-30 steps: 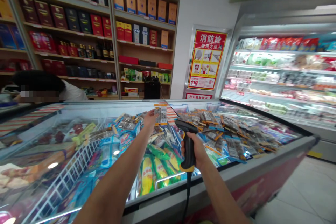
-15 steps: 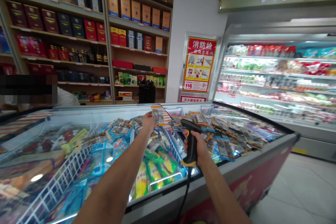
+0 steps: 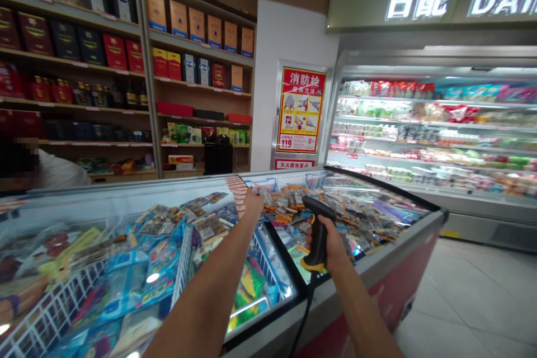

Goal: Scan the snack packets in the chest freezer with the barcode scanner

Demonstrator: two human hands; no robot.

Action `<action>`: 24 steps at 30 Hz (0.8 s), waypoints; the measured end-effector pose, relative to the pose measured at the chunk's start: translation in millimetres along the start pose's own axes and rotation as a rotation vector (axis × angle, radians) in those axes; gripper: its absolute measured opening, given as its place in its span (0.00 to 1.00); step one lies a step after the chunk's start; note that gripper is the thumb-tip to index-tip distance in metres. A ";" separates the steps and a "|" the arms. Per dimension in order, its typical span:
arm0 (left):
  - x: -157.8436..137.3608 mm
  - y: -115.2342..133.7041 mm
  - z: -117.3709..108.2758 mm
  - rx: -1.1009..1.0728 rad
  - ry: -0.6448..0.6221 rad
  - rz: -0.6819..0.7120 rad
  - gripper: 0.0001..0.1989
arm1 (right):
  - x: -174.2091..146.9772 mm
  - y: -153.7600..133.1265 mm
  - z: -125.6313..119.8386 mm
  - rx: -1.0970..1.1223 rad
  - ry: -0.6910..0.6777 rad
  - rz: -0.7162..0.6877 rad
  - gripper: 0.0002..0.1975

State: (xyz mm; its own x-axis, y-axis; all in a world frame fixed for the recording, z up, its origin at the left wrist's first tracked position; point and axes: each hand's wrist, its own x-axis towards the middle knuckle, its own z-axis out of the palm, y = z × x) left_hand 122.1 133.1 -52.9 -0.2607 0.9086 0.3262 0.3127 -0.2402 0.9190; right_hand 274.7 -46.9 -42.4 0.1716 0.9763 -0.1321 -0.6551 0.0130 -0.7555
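My right hand is wrapped around the grip of a black and yellow handheld barcode scanner, its head pointing left and its cable hanging down. My left hand is stretched over the chest freezer, near the striped strip at the back. Its fingers are mostly hidden behind the hand, and I cannot make out anything held in them. Beyond and to the right of it lies a pile of small orange-edged packets. More flat packets lie left of my forearm, in the freezer.
The chest freezer's front rim runs across below me. White wire baskets divide its contents, with blue bags among them. A person in a white top is at the far left. Shelves and a lit refrigerated case stand behind.
The view has swung right. My left hand has shifted towards the packet pile, and the orange-edged packet it held no longer shows in it. The scanner stays in my right hand.
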 end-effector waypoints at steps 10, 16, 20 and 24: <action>-16.0 5.6 -12.2 0.315 -0.082 0.116 0.13 | 2.6 9.1 5.8 -0.027 -0.005 -0.013 0.09; -23.9 -23.7 -76.8 0.341 0.004 0.125 0.18 | -8.0 23.3 23.2 -0.045 -0.031 0.037 0.09; -33.6 -43.5 -138.0 0.597 0.040 0.110 0.21 | -14.5 39.9 42.9 -0.062 -0.075 0.076 0.10; -46.3 -52.2 -167.1 0.662 0.036 -0.032 0.28 | -19.5 56.1 61.9 -0.086 -0.125 0.106 0.10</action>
State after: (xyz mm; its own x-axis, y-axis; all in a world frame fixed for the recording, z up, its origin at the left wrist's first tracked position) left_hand -34.8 46.4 -79.0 -0.3057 0.8972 0.3186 0.7963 0.0576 0.6021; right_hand 189.1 -51.9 -42.5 0.0082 0.9905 -0.1372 -0.5980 -0.1051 -0.7946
